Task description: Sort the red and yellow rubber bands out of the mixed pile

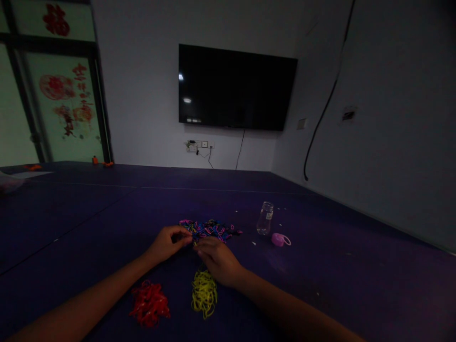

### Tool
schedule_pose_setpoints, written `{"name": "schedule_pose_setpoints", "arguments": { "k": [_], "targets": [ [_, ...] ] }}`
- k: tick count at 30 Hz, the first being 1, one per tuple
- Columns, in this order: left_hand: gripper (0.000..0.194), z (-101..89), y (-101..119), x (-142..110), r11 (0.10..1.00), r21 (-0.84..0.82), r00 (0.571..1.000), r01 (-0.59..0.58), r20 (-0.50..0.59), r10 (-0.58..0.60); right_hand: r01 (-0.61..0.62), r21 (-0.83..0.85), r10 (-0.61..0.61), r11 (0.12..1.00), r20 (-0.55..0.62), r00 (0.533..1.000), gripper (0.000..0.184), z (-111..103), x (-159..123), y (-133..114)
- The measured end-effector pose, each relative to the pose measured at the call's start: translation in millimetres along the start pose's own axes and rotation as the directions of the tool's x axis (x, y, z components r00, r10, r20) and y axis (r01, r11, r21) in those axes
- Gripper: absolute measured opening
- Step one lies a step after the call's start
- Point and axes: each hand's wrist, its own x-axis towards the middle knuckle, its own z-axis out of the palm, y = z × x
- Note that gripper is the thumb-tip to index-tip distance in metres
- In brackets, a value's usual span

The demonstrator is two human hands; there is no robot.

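Observation:
My left hand [170, 244] is at the near left edge of a mixed pile of rubber bands [213, 231], pink, blue, black and some yellow. Its thumb and forefinger come together in a pinch; what lies between them is too small to make out. Close beside it, my right hand [219, 259] has its fingers curled toward the same pile, fingertips partly hidden, with a bit of yellow near them. A heap of yellow rubber bands [204, 293] sits just below my right hand. Nearer me on the left lies a heap of red rubber bands [150, 304].
A clear glass bottle [264, 219] stands uncapped right of the pile, with a pink looped lid [278, 239] beside it. Small white scraps dot the dark purple surface [117, 228]. Orange objects [95, 160] lie far left. A television [237, 88] hangs on the wall.

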Motion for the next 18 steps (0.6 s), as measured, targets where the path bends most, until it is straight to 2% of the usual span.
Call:
{"name": "schedule_pose_setpoints", "arguments": {
  "k": [4, 8, 11, 18],
  "targets": [
    [0.040, 0.5, -1.4, 0.7, 0.997, 0.001, 0.991, 0.074, -0.116, -0.073, 0.038, 0.018, -0.037, 0.999, -0.041, 0.998, 0.024, -0.4, -3.1, -0.6],
    [0.056, 0.2, 1.8, -1.3, 0.984, 0.075, 0.957, 0.163, -0.253, -0.139, 0.082, -0.034, -0.083, 0.996, -0.036, 0.996, 0.032, -1.7, -6.9, -2.2],
    [0.059, 0.3, 3.5, -2.7, 0.979, 0.086, 0.952, 0.183, -0.264, -0.155, 0.070, -0.080, -0.074, 0.994, -0.048, 0.996, 0.039, -2.9, -8.2, -4.3],
    [0.062, 0.6, 0.5, -1.6, 0.973, 0.124, 0.960, 0.193, -0.229, -0.161, 0.090, -0.069, -0.093, 0.993, -0.036, 0.995, 0.039, -3.4, -8.4, -5.3]
  ]
}}
